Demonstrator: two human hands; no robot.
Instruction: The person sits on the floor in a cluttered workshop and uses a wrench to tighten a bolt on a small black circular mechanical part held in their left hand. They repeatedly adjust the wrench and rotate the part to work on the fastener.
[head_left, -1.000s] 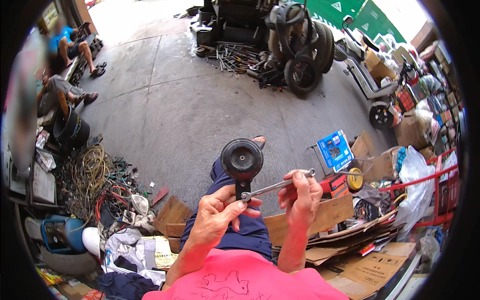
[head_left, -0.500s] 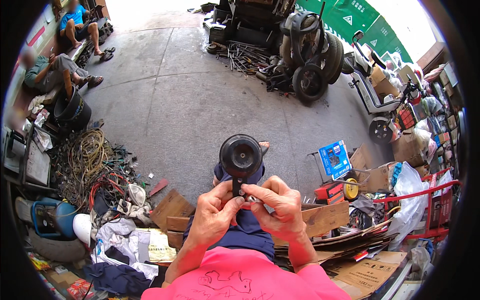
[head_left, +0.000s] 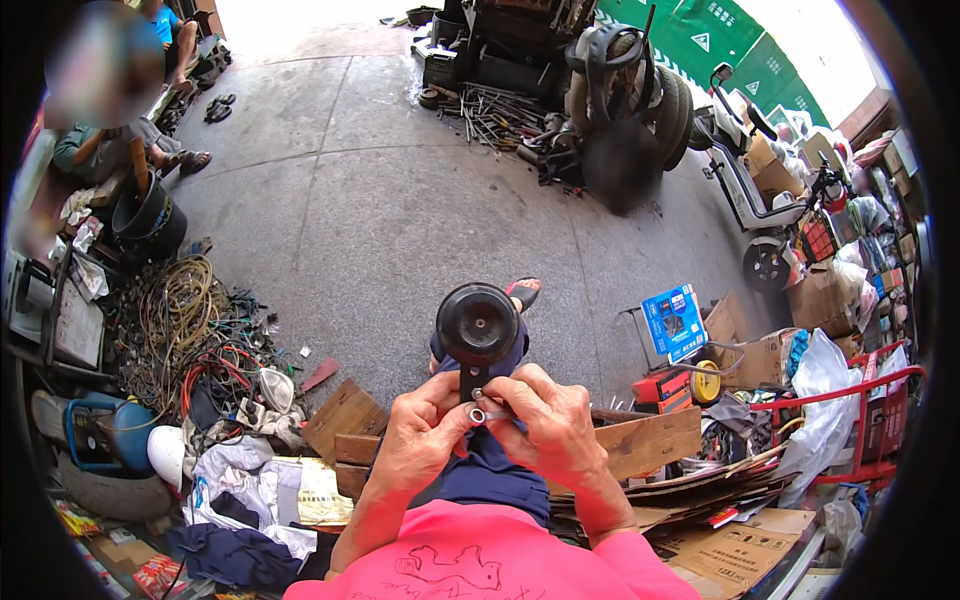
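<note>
Right now we hold the black horn point(head_left: 478, 323) out over our lap, its round face turned up and its bracket point(head_left: 467, 384) running down toward us. Our left hand point(head_left: 420, 425) pinches the bracket's lower part between thumb and fingers. Our right hand point(head_left: 552, 425) closes in from the other side, its fingers bunched together and pinching a wrench point(head_left: 493, 413); the ring end shows between our thumbs, while the rest is hidden by the hand. Just above that ring, a small bolt point(head_left: 476, 394) sits at the bracket, but we cannot tell whether a fingertip presses it. Below lie our dark trousers point(head_left: 485, 485) and pink shirt point(head_left: 470, 545), and beyond the horn a sandalled foot point(head_left: 524, 292) rests on the floor point(head_left: 370, 220). To our left we see coiled cables point(head_left: 180, 305), a white helmet point(head_left: 165, 452) and a black bucket point(head_left: 148, 222); to our right, a wooden board point(head_left: 650, 442), flattened cardboard point(head_left: 735, 545) and a blue box point(head_left: 673, 322). Farther off stand a scooter point(head_left: 748, 195) and a heap of rods point(head_left: 490, 120).
</note>
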